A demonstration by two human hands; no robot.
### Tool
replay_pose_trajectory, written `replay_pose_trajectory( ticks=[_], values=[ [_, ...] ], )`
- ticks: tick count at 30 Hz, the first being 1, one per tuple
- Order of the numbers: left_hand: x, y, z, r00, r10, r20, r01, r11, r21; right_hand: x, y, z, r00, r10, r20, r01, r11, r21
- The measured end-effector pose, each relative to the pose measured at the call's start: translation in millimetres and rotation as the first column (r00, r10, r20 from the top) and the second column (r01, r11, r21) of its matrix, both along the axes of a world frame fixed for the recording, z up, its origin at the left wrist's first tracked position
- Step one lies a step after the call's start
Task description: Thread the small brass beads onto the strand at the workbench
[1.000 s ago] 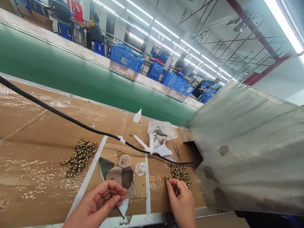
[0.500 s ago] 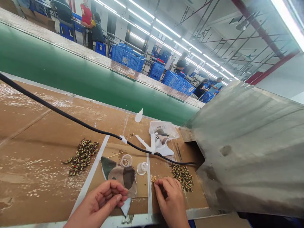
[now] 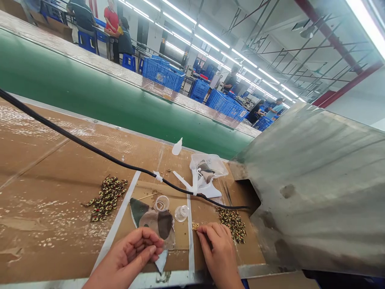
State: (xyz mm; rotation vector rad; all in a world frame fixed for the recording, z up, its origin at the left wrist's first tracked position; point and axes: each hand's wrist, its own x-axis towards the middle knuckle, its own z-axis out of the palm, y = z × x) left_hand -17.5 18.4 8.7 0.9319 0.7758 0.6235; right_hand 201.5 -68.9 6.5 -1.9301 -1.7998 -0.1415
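My left hand [image 3: 136, 253] is in front of the camouflage cloth [image 3: 158, 220], its thumb and fingers pinched together. Whatever may be between those fingertips is too small to make out. Beyond the tape strip, my right hand [image 3: 219, 251] reaches down with thumb and forefinger closed at the edge of a little heap of tan, bead-like pieces [image 3: 195, 226]. The tips hide what they may grip. Just past that hand lies a pile of dark-and-yellow patterned small pieces [image 3: 233, 224]. Two clear plastic cups, a near one [image 3: 181, 213] and another [image 3: 161, 203], stand by the cloth.
A black cable [image 3: 99, 152] crosses the cardboard-covered bench. Another patterned pile [image 3: 110, 198] lies left. Tweezers [image 3: 226, 192], a clear tub [image 3: 221, 166] and a white bottle [image 3: 177, 147] sit farther back. A metal housing [image 3: 315, 180] blocks the right; a green conveyor [image 3: 120, 98] runs behind.
The whole view has shifted very slightly. Both hands keep nearly the same pose, with the right fingertips still at the tan pieces.
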Motion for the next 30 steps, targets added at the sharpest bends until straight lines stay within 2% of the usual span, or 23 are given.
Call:
replay_pose_trajectory(
  ticks=[6,10,13,18,24,30],
  values=[
    [-3,2,-7.9,0.998,-0.057,0.011,0.056,0.998,0.034,0,5,1.4,0.995,0.036,0.097,-0.040,0.998,0.045],
    [-4,1,-11.4,0.998,-0.070,-0.001,0.070,0.997,0.043,1,6,-1.9,0.994,0.035,0.102,-0.040,0.998,0.045],
    [-3,1,-8.1,0.998,-0.064,0.006,0.064,0.998,0.023,2,4,-4.5,0.999,0.022,0.040,-0.022,1.000,-0.002],
    [-1,1,0.6,0.998,-0.064,-0.008,0.064,0.997,-0.054,0,0,-3.9,0.986,0.015,-0.163,-0.029,0.996,-0.087],
    [2,1,7.8,0.991,-0.102,-0.087,0.105,0.994,0.023,-25,9,-0.8,0.922,0.168,-0.349,-0.197,0.979,-0.048],
    [4,1,3.2,0.986,-0.130,-0.101,0.137,0.989,0.056,-49,21,0.4,0.905,0.324,-0.274,-0.334,0.943,0.012]
  ],
)
